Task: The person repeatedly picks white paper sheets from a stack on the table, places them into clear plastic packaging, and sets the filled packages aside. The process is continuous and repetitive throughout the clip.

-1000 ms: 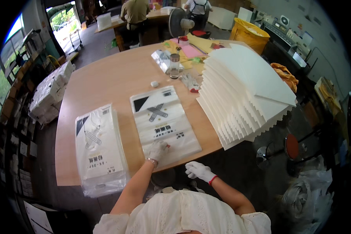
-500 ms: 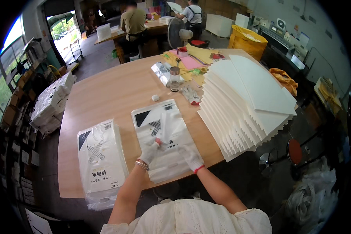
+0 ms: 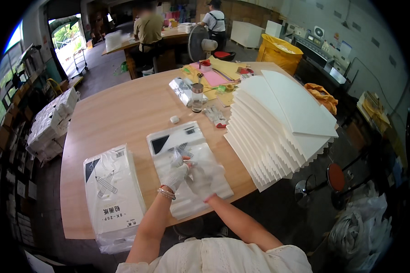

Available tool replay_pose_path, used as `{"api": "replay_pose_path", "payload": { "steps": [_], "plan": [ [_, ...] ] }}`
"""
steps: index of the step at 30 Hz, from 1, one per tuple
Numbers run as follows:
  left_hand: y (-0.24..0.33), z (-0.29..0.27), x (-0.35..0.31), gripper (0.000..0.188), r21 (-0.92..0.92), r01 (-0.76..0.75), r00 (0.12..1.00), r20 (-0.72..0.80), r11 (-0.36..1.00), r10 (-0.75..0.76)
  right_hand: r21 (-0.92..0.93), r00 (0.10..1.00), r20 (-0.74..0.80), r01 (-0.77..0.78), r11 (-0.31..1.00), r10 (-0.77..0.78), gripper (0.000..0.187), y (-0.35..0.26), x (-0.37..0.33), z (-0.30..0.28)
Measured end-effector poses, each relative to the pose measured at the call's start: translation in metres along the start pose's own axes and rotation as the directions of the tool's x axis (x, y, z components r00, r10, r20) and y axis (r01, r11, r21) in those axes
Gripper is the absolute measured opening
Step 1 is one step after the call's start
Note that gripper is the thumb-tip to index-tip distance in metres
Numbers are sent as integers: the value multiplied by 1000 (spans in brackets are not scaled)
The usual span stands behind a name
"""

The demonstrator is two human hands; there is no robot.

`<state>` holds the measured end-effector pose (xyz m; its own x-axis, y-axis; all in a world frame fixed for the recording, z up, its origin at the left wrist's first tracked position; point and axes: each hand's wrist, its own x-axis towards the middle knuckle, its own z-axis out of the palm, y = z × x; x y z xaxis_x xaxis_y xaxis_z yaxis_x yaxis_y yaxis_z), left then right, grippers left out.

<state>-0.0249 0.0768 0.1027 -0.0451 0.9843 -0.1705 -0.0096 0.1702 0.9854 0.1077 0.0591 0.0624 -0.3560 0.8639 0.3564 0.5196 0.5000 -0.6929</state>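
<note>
Our bare left forearm and right forearm slant forward and inward, so our gloved hands sit close together before us; our left hand bends its fingers above a braceleted wrist, while our right hand is blurred, its finger pose unclear

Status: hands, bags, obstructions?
Left hand and right hand gloved, close together over flat bags; grips unclear. Bags on table, partly hidden by hands. White sheets fanned at right, clear of hands.
</note>
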Motion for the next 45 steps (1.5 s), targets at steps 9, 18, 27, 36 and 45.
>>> {"api": "replay_pose_path", "payload": {
  "steps": [9, 18, 27, 36, 45],
  "plan": [
    [44, 10, -59, 43, 787, -430, 808, 117, 442, 578, 176, 917, 325, 182, 968, -231, 23, -51, -18, -153],
    [82, 45, -91, 42, 546, -738, 612, 294, 396, 734, -768, 997, -68, -76, 636, 37, 39, -50, 41, -402],
    [163, 141, -117, 32, -566, 322, 691, 688, 759, 221, -791, 882, 51, 322, 520, -468, 24, -112, -2, -383],
    [175, 84, -153, 47, -79, 120, 739, 673, 990, -36, 145, 934, -243, -233, 962, 262, 35, -50, -154, -374],
    [79, 117, -183, 59, 560, -663, 744, 565, 496, 357, 303, 883, -357, -201, 932, 306, 28, -49, -167, -177]
  ]
}}
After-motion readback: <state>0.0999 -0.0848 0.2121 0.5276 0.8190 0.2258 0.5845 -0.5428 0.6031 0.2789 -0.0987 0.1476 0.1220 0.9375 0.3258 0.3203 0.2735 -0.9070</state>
